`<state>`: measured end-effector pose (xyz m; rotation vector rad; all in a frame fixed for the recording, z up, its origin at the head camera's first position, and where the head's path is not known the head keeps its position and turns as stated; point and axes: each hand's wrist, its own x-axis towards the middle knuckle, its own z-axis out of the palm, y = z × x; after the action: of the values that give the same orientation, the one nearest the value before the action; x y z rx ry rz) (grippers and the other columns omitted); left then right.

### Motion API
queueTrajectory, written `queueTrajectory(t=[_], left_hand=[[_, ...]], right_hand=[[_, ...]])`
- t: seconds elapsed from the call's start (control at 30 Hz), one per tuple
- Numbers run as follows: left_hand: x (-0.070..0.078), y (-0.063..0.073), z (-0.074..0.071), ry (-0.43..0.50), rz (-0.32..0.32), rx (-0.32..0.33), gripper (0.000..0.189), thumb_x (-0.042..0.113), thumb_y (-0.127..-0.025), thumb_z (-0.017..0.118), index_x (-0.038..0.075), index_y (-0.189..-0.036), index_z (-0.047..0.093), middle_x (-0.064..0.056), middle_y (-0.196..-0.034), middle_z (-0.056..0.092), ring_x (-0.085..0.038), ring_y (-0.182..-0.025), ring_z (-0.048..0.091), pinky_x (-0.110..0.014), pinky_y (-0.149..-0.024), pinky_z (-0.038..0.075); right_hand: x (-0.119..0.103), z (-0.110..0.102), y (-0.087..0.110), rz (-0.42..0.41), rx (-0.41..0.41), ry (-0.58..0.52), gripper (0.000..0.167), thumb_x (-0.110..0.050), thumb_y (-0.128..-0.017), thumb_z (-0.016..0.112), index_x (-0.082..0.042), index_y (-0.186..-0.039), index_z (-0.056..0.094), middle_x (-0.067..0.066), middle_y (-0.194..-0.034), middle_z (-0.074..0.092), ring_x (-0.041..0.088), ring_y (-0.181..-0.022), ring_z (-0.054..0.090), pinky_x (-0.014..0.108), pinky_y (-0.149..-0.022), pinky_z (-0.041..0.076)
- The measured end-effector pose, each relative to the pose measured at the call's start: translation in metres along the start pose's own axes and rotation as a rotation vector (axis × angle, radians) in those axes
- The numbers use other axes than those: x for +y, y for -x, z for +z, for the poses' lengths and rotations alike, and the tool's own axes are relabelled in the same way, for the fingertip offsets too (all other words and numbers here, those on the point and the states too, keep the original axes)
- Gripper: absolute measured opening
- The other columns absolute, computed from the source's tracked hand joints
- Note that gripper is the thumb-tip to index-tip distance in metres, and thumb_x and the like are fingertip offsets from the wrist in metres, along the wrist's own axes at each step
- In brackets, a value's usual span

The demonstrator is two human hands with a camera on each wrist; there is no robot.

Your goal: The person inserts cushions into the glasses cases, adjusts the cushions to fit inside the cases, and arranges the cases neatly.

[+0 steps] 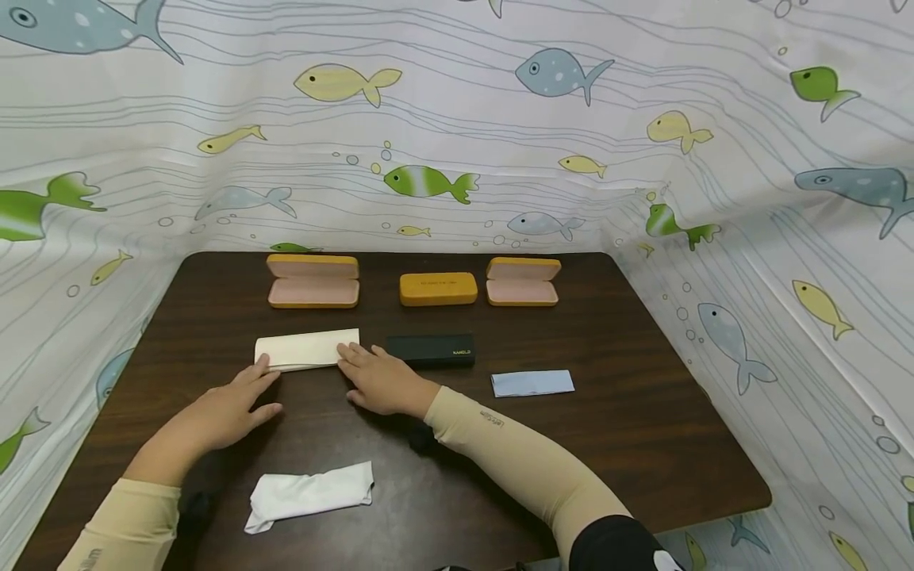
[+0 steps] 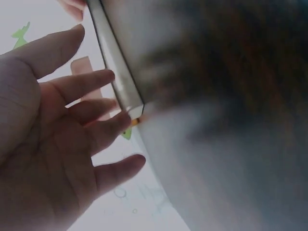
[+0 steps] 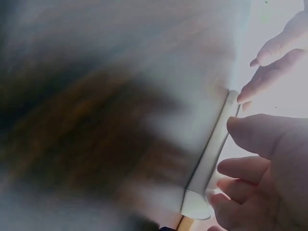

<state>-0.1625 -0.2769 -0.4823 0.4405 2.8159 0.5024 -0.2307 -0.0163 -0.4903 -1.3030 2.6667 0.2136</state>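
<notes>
A cream folded cloth (image 1: 307,349) lies flat on the dark wooden table, its long side running left to right. My left hand (image 1: 232,404) has its fingertips at the cloth's lower left corner, with the thumb spread away. From the right, my right hand (image 1: 382,379) lays its extended fingers on the cloth's other end. The left wrist view shows the left fingers (image 2: 103,79) loosely spread along the cloth's edge (image 2: 118,67). In the right wrist view, the right fingers (image 3: 243,168) rest beside the same cloth (image 3: 207,159), and the left fingertips appear at its far end.
Two yellow glasses cases (image 1: 314,293) (image 1: 523,293) stand open at the back, with a closed yellow one (image 1: 438,289) between them. A black case (image 1: 432,350) lies by my right hand. A blue folded cloth (image 1: 532,383) is further right; a white cloth (image 1: 310,496) lies nearer me.
</notes>
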Motion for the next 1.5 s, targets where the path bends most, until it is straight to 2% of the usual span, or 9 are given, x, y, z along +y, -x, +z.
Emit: queueTrajectory(t=[0.2, 0.3, 0.5, 0.63, 0.8, 0.97, 1.17, 1.33, 1.5], left_hand=[[0.005, 0.004, -0.009, 0.036, 0.018, 0.033, 0.060, 0.026, -0.100, 0.065, -0.014, -0.141, 0.047, -0.043, -0.144, 0.040, -0.060, -0.130, 0.042, -0.070, -0.103, 0.037], [0.010, 0.010, -0.010, 0.027, 0.039, 0.052, 0.053, 0.024, -0.100, 0.065, -0.012, -0.137, 0.052, -0.037, -0.136, 0.053, -0.055, -0.124, 0.052, -0.067, -0.099, 0.043], [0.024, 0.024, -0.002, 0.057, 0.067, -0.007, 0.039, 0.021, -0.097, 0.070, -0.008, -0.123, 0.062, -0.017, -0.108, 0.070, -0.036, -0.098, 0.068, -0.054, -0.084, 0.055], [0.034, 0.033, 0.007, 0.083, 0.081, -0.066, 0.027, 0.019, -0.093, 0.074, 0.002, -0.111, 0.067, 0.002, -0.092, 0.064, -0.014, -0.082, 0.061, -0.040, -0.071, 0.054], [0.037, 0.042, 0.015, 0.093, 0.145, -0.110, 0.026, 0.026, -0.088, 0.079, 0.011, -0.106, 0.067, 0.008, -0.087, 0.053, -0.003, -0.074, 0.048, -0.029, -0.061, 0.046], [0.038, 0.043, 0.018, 0.134, 0.135, -0.155, 0.039, 0.032, -0.080, 0.085, 0.011, -0.104, 0.062, 0.005, -0.086, 0.049, -0.005, -0.072, 0.044, -0.028, -0.060, 0.042], [0.039, 0.047, 0.023, 0.176, 0.173, -0.164, 0.044, 0.029, -0.075, 0.088, 0.013, -0.096, 0.053, 0.003, -0.082, 0.044, -0.005, -0.070, 0.039, -0.026, -0.058, 0.035], [0.041, 0.048, 0.029, 0.128, 0.155, -0.134, 0.043, 0.027, -0.072, 0.089, 0.019, -0.086, 0.050, 0.005, -0.079, 0.040, -0.004, -0.066, 0.036, -0.024, -0.055, 0.032], [0.042, 0.047, 0.033, 0.076, 0.117, -0.157, 0.040, 0.029, -0.073, 0.089, 0.022, -0.078, 0.050, 0.005, -0.080, 0.038, -0.006, -0.064, 0.035, -0.024, -0.054, 0.031]], right_hand=[[-0.002, -0.001, 0.008, -0.015, 0.011, -0.057, 0.057, -0.041, -0.108, 0.048, -0.013, -0.157, 0.039, -0.001, -0.165, 0.031, 0.011, -0.152, 0.024, 0.035, -0.123, 0.022], [-0.007, -0.002, 0.016, -0.036, 0.022, -0.062, 0.051, -0.039, -0.107, 0.050, -0.013, -0.151, 0.049, -0.002, -0.159, 0.042, 0.009, -0.146, 0.035, 0.032, -0.119, 0.030], [-0.022, -0.002, 0.034, -0.075, 0.066, -0.075, 0.027, -0.036, -0.104, 0.058, -0.020, -0.122, 0.070, -0.009, -0.121, 0.066, 0.005, -0.108, 0.063, 0.019, -0.084, 0.053], [-0.035, -0.002, 0.047, -0.090, 0.055, -0.089, 0.018, -0.038, -0.101, 0.064, -0.024, -0.109, 0.072, -0.011, -0.103, 0.065, 0.002, -0.090, 0.060, 0.016, -0.070, 0.051], [-0.048, 0.001, 0.058, -0.097, 0.007, -0.168, 0.022, -0.046, -0.097, 0.066, -0.024, -0.100, 0.069, -0.015, -0.087, 0.062, -0.004, -0.072, 0.053, 0.013, -0.059, 0.045], [-0.055, 0.006, 0.063, -0.065, -0.019, -0.204, 0.035, -0.058, -0.088, 0.070, -0.024, -0.092, 0.062, -0.017, -0.076, 0.053, -0.003, -0.063, 0.047, 0.017, -0.052, 0.040], [-0.062, 0.009, 0.065, -0.027, -0.018, -0.105, 0.043, -0.065, -0.080, 0.072, -0.024, -0.086, 0.060, -0.015, -0.072, 0.053, -0.001, -0.060, 0.047, 0.020, -0.047, 0.042], [-0.068, 0.011, 0.066, 0.004, 0.004, -0.046, 0.041, -0.064, -0.080, 0.074, -0.024, -0.083, 0.064, -0.013, -0.077, 0.058, 0.001, -0.066, 0.055, 0.021, -0.049, 0.046], [-0.072, 0.011, 0.067, 0.030, -0.012, -0.051, 0.038, -0.063, -0.083, 0.072, -0.025, -0.083, 0.066, -0.012, -0.079, 0.058, 0.004, -0.070, 0.056, 0.021, -0.049, 0.046]])
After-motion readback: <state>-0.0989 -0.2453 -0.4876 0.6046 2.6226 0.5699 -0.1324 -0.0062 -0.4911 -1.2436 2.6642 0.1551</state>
